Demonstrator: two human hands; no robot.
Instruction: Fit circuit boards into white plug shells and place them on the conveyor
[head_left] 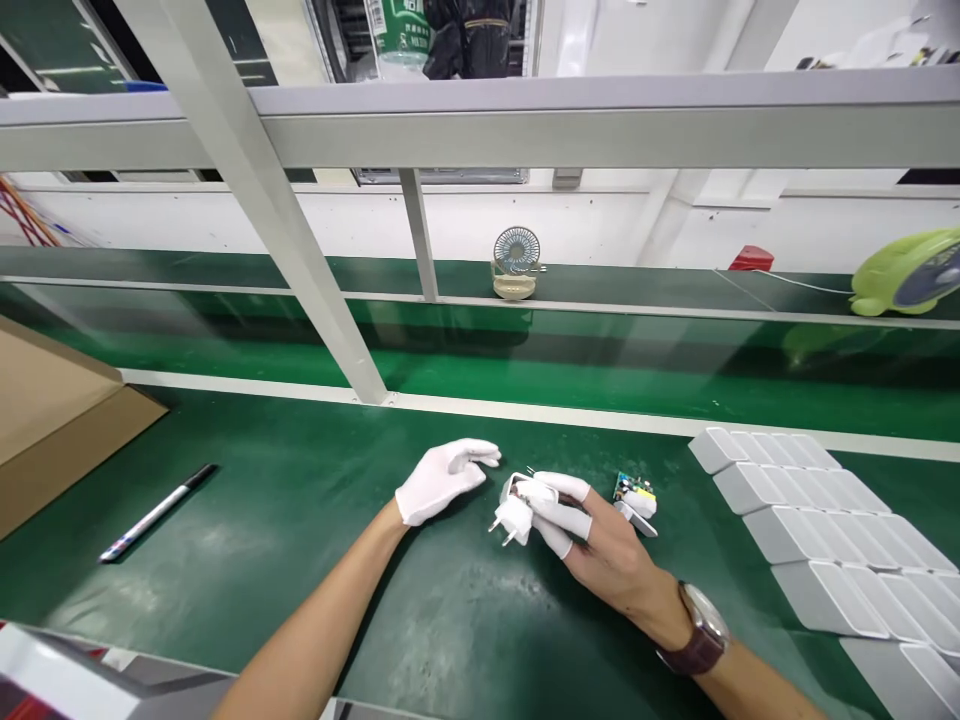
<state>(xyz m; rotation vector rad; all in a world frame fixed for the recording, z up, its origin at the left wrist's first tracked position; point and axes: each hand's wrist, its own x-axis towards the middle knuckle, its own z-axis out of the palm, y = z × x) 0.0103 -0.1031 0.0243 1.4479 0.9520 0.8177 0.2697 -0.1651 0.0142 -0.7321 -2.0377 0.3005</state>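
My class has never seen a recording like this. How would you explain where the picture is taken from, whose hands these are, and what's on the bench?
There's no machine: a person's head-worn camera looks forward and down at their own hands. The left hand, in a white glove, appears empty. The right hand, with white-covered fingers, holds a white two-pin plug housing. On the green bench lie a pen, a cardboard box, a small circuit board and rows of white plastic cases.

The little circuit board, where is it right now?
In the head view, the circuit board lies right of centre on the green table, between the right hand and the rows of white cases.
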